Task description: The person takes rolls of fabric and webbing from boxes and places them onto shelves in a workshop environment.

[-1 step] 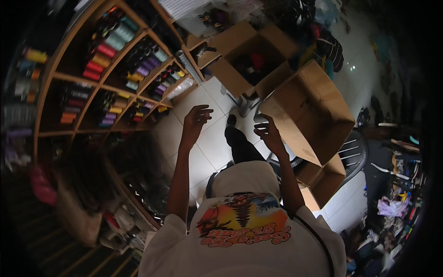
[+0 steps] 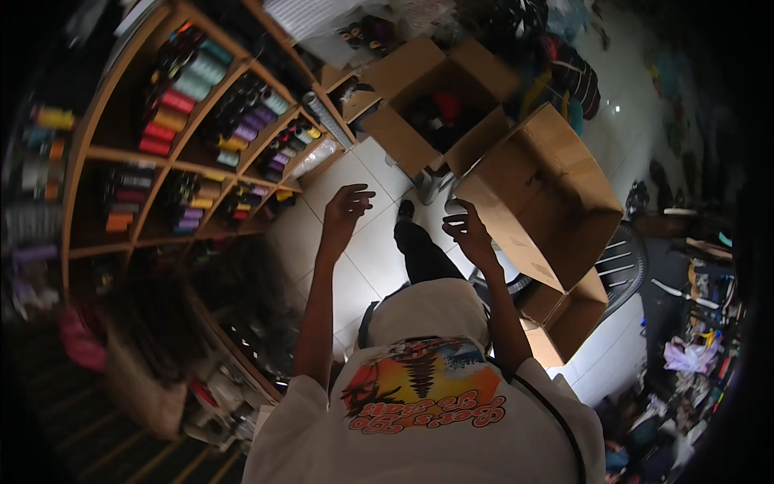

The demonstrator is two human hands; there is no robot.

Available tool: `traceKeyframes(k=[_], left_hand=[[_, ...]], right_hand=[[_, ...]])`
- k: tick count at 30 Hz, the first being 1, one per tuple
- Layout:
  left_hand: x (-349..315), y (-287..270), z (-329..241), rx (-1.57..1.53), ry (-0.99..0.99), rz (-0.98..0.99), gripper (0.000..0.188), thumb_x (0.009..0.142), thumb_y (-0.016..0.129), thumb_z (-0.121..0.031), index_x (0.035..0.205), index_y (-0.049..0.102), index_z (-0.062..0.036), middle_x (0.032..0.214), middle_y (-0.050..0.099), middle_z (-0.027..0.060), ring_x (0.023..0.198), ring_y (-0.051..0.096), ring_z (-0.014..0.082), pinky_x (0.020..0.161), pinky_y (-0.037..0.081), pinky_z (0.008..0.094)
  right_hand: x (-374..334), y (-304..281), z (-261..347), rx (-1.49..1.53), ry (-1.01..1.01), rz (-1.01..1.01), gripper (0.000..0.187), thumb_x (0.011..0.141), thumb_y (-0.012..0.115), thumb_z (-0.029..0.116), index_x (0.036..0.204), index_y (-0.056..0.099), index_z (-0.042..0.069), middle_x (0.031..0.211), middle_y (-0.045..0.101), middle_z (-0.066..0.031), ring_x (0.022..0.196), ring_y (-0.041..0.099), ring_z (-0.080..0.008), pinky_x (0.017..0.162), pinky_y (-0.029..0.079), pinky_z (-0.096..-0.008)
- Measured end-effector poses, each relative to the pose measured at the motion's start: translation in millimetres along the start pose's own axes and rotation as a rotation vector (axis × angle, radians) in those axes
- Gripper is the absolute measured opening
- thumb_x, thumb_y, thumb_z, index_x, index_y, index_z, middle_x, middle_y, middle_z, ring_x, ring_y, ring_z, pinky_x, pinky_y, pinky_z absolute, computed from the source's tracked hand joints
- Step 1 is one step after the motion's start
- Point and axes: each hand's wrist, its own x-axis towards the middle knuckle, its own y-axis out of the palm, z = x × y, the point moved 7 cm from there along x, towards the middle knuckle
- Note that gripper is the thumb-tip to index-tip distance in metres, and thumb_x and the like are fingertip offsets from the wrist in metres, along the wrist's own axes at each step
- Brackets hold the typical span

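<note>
Both my arms reach forward over the tiled floor (image 2: 367, 250). My left hand (image 2: 347, 210) hangs in the air with its fingers apart and bent, holding nothing; the thread shelf (image 2: 165, 157) is off to its left. Level with it, my right hand (image 2: 470, 234) is also raised, thumb and fingers apart, with nothing visible in its grasp. A large open cardboard box (image 2: 556, 194) stands just right of that hand. Beyond the hands sits another open carton (image 2: 403, 101) with dark and red things inside. The hands touch neither box.
Cones of coloured thread (image 2: 193, 81) fill the shelf at left. A smaller carton (image 2: 572, 315) and a black slatted chair (image 2: 625, 262) are at right. Cluttered oddments (image 2: 693, 355) lie at far right. A pink bag (image 2: 81, 339) and a pale sack (image 2: 145, 395) are at lower left.
The view has shifted very slightly. Both hands keep nearly the same pose, and no object has visibly moved.
</note>
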Motion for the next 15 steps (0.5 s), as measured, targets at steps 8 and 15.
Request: traceKeyframes(k=[8, 15], left_hand=[[163, 37, 7, 0.105, -0.115, 0.187, 0.031, 0.093, 0.056, -0.007, 0.123, 0.055, 0.0032, 0.114, 0.067, 0.0136, 0.094, 0.067, 0.0191, 0.08, 0.051, 0.0292], [344, 129, 69, 0.56, 0.091, 0.306, 0.04, 0.087, 0.069, -0.016, 0.119, 0.054, 0.0038, 0.118, 0.061, 0.021, 0.109, 0.06, 0.0313, 0.093, 0.049, 0.0378]], right_hand=[[186, -3, 18, 0.027, 0.001, -0.187, 0.05, 0.085, 0.067, 0.013, 0.13, 0.049, 0.001, 0.105, 0.068, -0.02, 0.096, 0.068, -0.0267, 0.08, 0.054, -0.0369], [313, -36, -25, -0.112, 0.154, -0.512, 0.042, 0.082, 0.066, 0.013, 0.121, 0.055, 0.001, 0.105, 0.067, -0.0249, 0.102, 0.065, -0.0389, 0.085, 0.052, -0.0425]])
